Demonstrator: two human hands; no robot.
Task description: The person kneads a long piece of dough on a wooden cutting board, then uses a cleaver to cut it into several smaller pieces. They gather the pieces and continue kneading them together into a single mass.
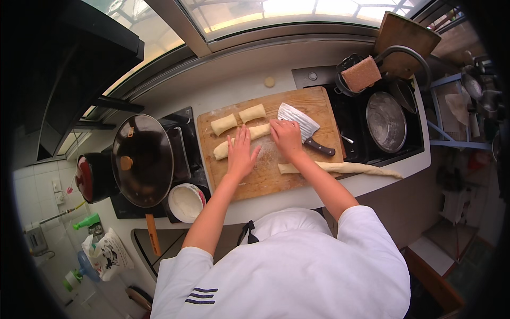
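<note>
A thick dough roll [221,151] lies across the wooden cutting board [255,187]. My left hand [240,153] rests flat on it with the fingers apart, near its left part. At the roll's right end, my right hand [286,137] lies over the dough with its fingers close together; what is under them is hidden. Behind the roll are two short dough pieces, one at the left [224,124] and one at the right [252,113]. A cleaver [303,121] with a dark handle lies beside my right hand. Under my right forearm, a long dough strand [350,167] runs past the board's right edge.
A bowl of flour [186,202] and a lidded pan [142,159] stand to the left on the cooktop. At the right, a metal basin [385,122] sits in the sink below the faucet [410,50]. A small dough disc [269,82] lies behind the board.
</note>
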